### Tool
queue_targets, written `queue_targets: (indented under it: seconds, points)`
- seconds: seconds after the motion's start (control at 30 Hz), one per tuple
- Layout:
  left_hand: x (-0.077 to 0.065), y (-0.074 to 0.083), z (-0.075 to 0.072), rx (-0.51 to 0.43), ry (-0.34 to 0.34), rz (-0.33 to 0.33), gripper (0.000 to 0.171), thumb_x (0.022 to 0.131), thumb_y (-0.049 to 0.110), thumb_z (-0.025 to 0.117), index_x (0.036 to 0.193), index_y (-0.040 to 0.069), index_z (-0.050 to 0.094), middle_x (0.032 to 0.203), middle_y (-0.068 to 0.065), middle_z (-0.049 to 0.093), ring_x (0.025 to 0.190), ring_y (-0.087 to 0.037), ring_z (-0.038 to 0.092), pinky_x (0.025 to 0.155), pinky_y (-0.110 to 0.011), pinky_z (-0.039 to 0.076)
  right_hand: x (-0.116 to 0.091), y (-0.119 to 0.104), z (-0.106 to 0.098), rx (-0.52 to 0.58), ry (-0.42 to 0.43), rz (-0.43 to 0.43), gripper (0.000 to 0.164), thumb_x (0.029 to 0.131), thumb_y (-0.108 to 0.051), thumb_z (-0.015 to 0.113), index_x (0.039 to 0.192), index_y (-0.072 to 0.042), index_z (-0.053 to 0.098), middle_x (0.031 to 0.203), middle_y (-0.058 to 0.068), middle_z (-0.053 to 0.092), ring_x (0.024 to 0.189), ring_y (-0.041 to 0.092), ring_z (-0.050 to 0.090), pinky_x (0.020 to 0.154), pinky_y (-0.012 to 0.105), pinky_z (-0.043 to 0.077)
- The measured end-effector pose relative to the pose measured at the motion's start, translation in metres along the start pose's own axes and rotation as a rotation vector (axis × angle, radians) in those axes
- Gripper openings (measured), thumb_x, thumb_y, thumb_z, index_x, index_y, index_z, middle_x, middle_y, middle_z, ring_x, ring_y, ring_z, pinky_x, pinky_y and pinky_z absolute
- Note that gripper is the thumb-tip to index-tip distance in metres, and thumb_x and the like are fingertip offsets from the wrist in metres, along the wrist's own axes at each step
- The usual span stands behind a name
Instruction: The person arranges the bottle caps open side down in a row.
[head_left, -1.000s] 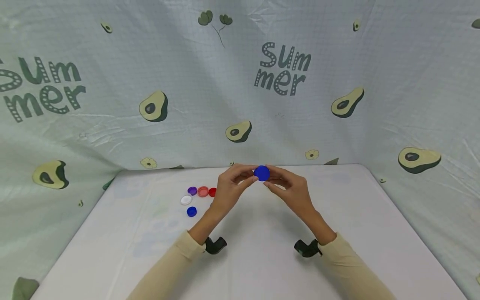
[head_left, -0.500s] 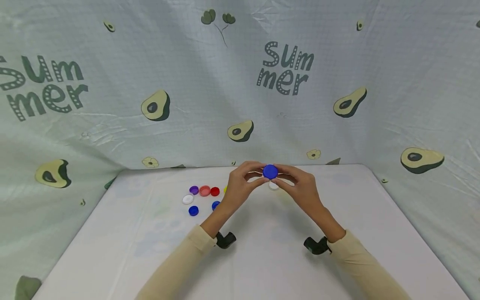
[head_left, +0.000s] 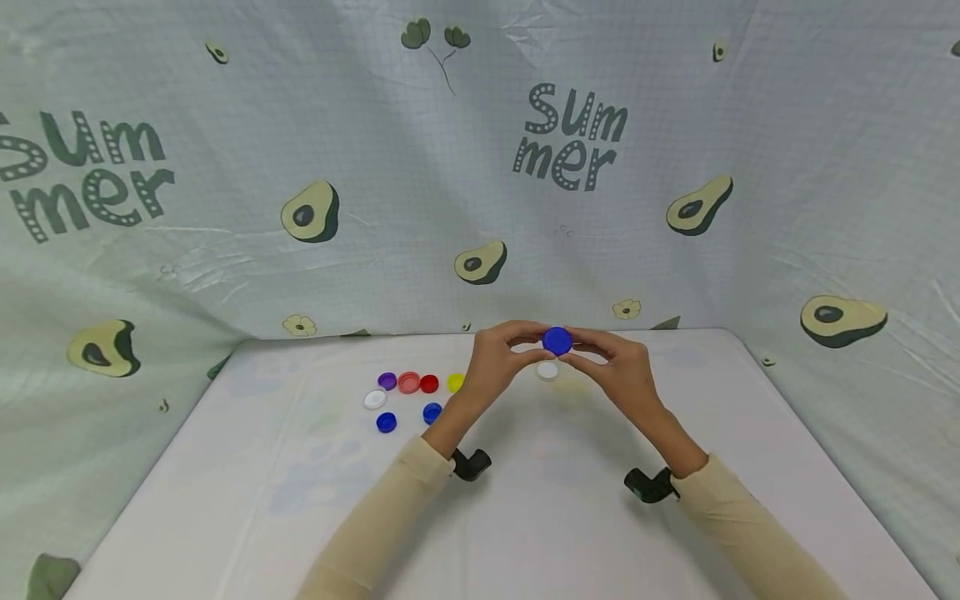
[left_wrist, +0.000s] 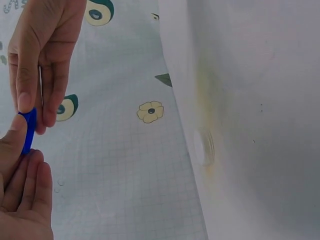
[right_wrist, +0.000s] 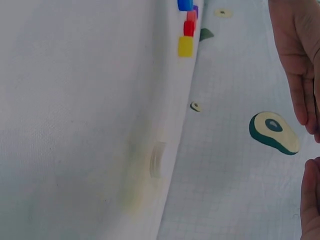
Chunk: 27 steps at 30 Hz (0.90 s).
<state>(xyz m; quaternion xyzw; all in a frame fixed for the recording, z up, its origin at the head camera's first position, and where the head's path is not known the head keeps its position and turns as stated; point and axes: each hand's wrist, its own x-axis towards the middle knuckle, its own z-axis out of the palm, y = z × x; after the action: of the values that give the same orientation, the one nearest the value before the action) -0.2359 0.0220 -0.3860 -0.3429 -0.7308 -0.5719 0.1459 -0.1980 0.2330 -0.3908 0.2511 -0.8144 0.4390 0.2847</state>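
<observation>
A blue bottle cap (head_left: 557, 341) is raised above the far part of the table, its flat round face toward the head camera. My left hand (head_left: 495, 367) pinches its left edge with thumb and fingertips, while my right hand (head_left: 624, 371) pinches the opposite edge. Seen edge-on in the left wrist view, the blue cap (left_wrist: 31, 131) sits between both sets of fingertips. Below the hands, a white cap (head_left: 547, 371) lies on the table. The right wrist view catches both hands at its right edge, with the held cap out of frame.
Left of my hands lie purple (head_left: 387, 381), pink (head_left: 408, 382), red (head_left: 429, 384) and yellow (head_left: 455, 382) caps in a row. Nearer are a white cap (head_left: 375, 400) and two blue caps (head_left: 386, 422). A printed cloth (head_left: 375, 275) hangs behind the white table (head_left: 555, 533).
Both hands have shifted right with the blue cap held between them. The yellow cap, another blue cap and the white cap below the hands have come into view.
</observation>
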Motion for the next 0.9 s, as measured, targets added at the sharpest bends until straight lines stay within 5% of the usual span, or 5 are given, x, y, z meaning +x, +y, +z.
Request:
queue_targets:
  seconds: [0.23, 0.57, 0.9]
  points:
    - [0.005, -0.001, 0.005, 0.010, -0.034, -0.094, 0.035, 0.082, 0.012, 0.084, 0.114, 0.005, 0.076, 0.106, -0.008, 0.077, 0.099, -0.023, 0.074, 0.091, -0.034, 0.058, 0.000, 0.005, -0.005, 0.007, -0.013, 0.052, 0.041, 0.080, -0.002, 0.084, 0.120, 0.000, 0.073, 0.110, 0.014, 0.076, 0.094, 0.029, 0.075, 0.087, 0.032, 0.058]
    - [0.021, -0.008, 0.009, 0.120, -0.133, -0.184, 0.037, 0.083, 0.017, 0.084, 0.117, 0.005, 0.075, 0.109, -0.006, 0.077, 0.098, -0.017, 0.073, 0.086, -0.021, 0.057, 0.008, 0.020, -0.015, 0.003, -0.106, 0.129, 0.035, 0.084, -0.012, 0.083, 0.118, -0.004, 0.075, 0.106, 0.010, 0.077, 0.095, 0.025, 0.075, 0.081, 0.013, 0.055]
    - [0.030, -0.024, 0.025, 0.077, -0.168, -0.256, 0.034, 0.085, 0.012, 0.082, 0.116, -0.001, 0.073, 0.108, -0.013, 0.076, 0.094, -0.020, 0.074, 0.084, -0.021, 0.058, 0.013, 0.039, -0.019, -0.048, -0.208, 0.270, 0.036, 0.089, -0.021, 0.080, 0.120, -0.004, 0.073, 0.109, 0.013, 0.076, 0.095, 0.027, 0.075, 0.080, 0.027, 0.060]
